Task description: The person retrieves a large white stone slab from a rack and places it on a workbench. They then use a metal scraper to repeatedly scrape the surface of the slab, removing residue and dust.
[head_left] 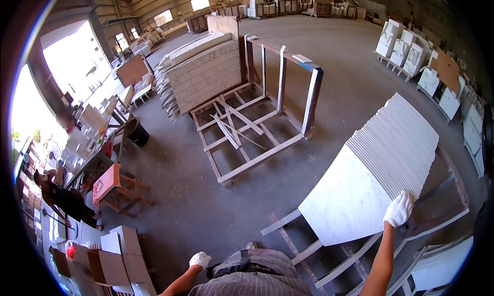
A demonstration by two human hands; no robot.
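Observation:
My right hand (399, 209), in a white knitted glove, is closed over the near corner of a white marble slab (346, 197). This is the front slab of a tilted stack of slabs (395, 141), whose edges show as close ridges. The stack leans on a brown metal rack with pale slats (334, 267). My left hand (199, 259), gloved too, hangs beside my waist, its fingers curled and nothing visible in them.
Ahead stands a metal A-frame rack (252, 159) with loose wooden strips on it and stacked stone slabs (206, 77). At left are an orange-topped wooden stool (107, 183), a black bucket (137, 132), cardboard boxes (121, 255) and a person (67, 198) by a workbench.

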